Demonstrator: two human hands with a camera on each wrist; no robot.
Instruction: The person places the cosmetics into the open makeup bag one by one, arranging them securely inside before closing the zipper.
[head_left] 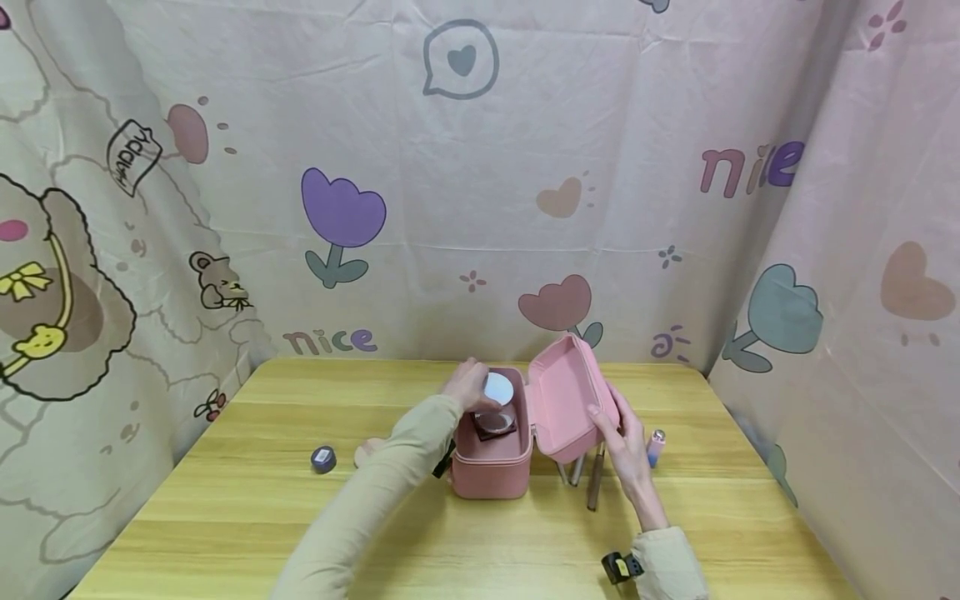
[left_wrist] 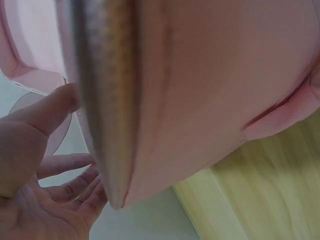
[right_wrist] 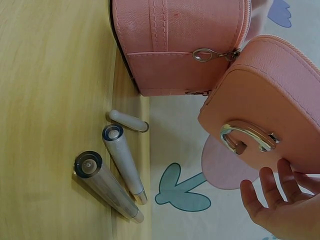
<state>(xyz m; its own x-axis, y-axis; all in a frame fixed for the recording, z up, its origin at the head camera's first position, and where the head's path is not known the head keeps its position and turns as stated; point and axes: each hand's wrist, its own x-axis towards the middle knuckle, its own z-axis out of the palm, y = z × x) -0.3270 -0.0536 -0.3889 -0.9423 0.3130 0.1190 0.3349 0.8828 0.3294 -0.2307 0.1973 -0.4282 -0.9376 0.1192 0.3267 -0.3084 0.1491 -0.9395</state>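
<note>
My left hand (head_left: 471,387) reaches over the pink cosmetic case (head_left: 491,479) and grips a white round-topped item (head_left: 498,389) by its side. In the left wrist view, the case wall hides that item and the fingertips. Inside the case lies a dark square compact (head_left: 495,422) with a round window. My right hand (head_left: 626,437) holds the case's hinged lid (head_left: 566,396), swung up to the right, with the thumb over its rim and fingers behind. The right wrist view shows the lid's outer side, with its handle (right_wrist: 250,135) and fingertips against the leather.
Right of the case lie a brown tube (right_wrist: 110,185), a silvery tube (right_wrist: 124,157) and a small pale tube (right_wrist: 129,121). A pink-and-blue tube (head_left: 656,448) stands beyond the right hand. On the left are a dark round jar (head_left: 323,459) and a beige round item (head_left: 367,452), partly behind the sleeve.
</note>
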